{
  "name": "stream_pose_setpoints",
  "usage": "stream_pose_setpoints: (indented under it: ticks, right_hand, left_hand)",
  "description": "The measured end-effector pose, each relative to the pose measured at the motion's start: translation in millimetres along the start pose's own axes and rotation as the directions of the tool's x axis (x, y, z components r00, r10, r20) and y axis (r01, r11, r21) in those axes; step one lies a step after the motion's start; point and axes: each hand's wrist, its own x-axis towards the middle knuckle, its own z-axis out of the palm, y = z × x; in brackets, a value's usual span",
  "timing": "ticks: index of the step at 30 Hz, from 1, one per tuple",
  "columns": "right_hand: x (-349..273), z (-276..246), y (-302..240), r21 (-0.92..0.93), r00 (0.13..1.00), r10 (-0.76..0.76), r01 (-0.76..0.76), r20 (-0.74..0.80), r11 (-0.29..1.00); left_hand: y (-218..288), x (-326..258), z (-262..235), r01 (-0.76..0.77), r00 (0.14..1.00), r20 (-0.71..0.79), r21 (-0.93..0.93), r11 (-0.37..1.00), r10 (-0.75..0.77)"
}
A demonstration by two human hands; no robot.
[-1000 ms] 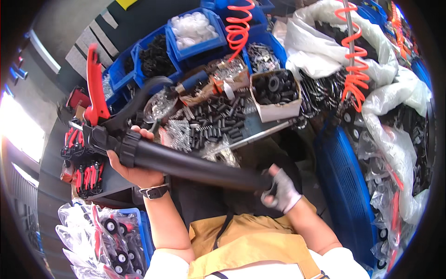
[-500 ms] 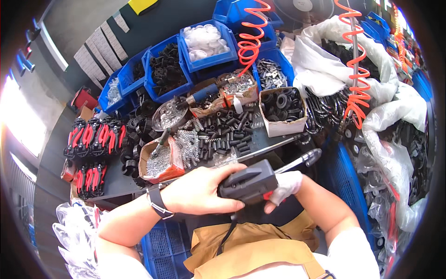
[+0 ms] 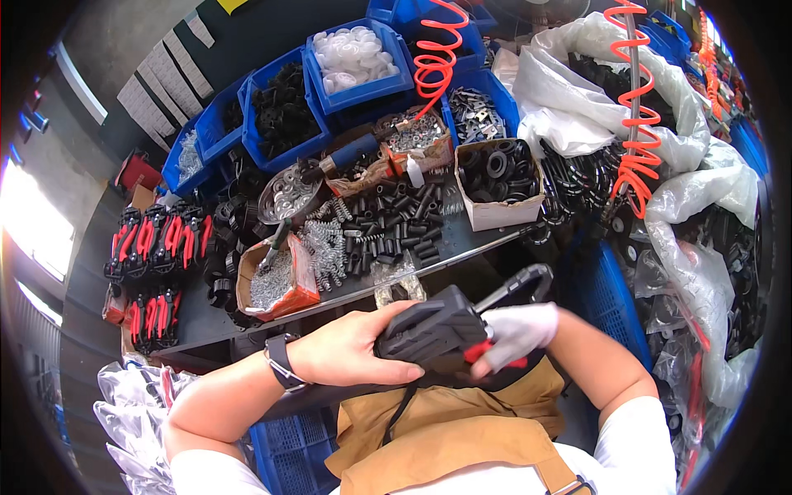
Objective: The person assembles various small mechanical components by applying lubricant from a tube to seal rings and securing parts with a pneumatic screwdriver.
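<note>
I hold a black plastic tool body with a red trigger part close to my chest, just below the workbench's front edge. My bare left hand, with a dark watch on its wrist, wraps the tool's left side. My right hand, in a white glove, grips its right end by the red part, and a metal bar sticks out above the glove toward the upper right.
The bench carries loose black cylinders, springs, an orange carton of small metal parts and a cardboard box of black rings. Blue bins line the back. Red-handled tools lie left; orange coiled hoses and plastic bags hang right.
A second ago I held a long black tube stretched across toward the left. Now both hands have come together on the compact black tool body near my chest.
</note>
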Motion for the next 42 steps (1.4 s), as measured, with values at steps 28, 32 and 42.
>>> stream_pose_setpoints:
  ticks: [28, 32, 42]
  right_hand:
    - [-56.9, 6.2, -45.7, -0.676, 0.172, -0.660, -0.310, -0.732, 0.669]
    - [-13.2, 20.0, -38.0, -0.112, 0.117, -0.097, -0.133, -0.988, 0.985]
    - [-34.4, 66.4, 73.8, -0.157, -0.188, -0.098, 0.333, -0.977, 0.930]
  left_hand:
    - [54.2, 87.7, -57.8, -0.496, 0.794, -0.572, -0.413, 0.764, 0.206]
    - [120.8, 123.9, -72.7, -0.752, 0.622, -0.721, -0.441, 0.491, 0.306]
    - [54.1, 360.2, -87.1, 0.148, 0.819, -0.555, 0.447, 0.882, 0.143]
